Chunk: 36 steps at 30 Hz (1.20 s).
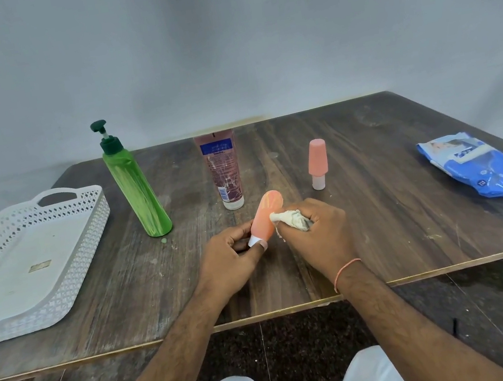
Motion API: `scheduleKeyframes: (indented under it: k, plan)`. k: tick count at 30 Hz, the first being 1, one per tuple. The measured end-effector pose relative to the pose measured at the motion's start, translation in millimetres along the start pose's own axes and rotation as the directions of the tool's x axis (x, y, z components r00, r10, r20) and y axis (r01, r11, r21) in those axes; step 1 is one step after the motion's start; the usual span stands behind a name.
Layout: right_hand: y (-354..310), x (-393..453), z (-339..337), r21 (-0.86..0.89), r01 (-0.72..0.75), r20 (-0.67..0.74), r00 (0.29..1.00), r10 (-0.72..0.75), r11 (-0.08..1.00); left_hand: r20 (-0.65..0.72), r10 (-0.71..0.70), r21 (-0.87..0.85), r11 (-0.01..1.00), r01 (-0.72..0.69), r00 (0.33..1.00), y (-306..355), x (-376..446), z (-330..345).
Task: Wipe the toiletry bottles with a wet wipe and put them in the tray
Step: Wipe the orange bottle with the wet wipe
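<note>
My left hand grips the white cap end of a small orange tube, which tilts up and away from me. My right hand holds a crumpled white wet wipe pressed against the tube's right side. On the wooden table stand a green pump bottle, a maroon tube upright on its white cap, and a second small orange tube on its white cap. The white lattice tray lies at the left with no bottles in it.
A blue pack of wet wipes lies at the table's right side. A small green blob sits beside the pump bottle's base. The table's front edge runs just before my forearms; a grey wall stands behind.
</note>
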State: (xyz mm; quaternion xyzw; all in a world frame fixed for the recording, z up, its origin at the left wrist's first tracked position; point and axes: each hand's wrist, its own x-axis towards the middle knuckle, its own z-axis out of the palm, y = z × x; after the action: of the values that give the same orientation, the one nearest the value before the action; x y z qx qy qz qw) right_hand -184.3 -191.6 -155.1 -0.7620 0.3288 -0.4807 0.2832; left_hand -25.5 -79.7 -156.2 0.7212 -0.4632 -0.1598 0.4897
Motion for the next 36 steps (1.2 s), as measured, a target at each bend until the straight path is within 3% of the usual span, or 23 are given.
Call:
scheduleKeyframes:
  k: [12, 17, 21, 36]
  plan:
    - [0.8, 0.7, 0.4, 0.024, -0.04, -0.082, 0.996, 0.041, 0.999, 0.052, -0.021, 0.024, 1.0, 0.019, 0.998, -2.6, 2.6, -1.4]
    - [-0.6, 0.4, -0.2, 0.013, -0.011, -0.023, 1.0, 0.011, 1.0, 0.05, -0.036, 0.023, 0.999, 0.035, 0.998, -4.5, 4.0, -1.6]
    - [-0.7, 0.3, 0.1, 0.025, -0.04, -0.086, 0.995, 0.042, 0.999, 0.059, -0.035, 0.022, 0.999, 0.034, 0.998, -4.9, 5.6, -1.0]
    - [-0.9, -0.3, -1.8, 0.067, -0.033, -0.056, 0.998, 0.037, 0.997, 0.068, -0.062, -0.003, 0.998, 0.063, 0.996, -5.4, 6.0, -1.1]
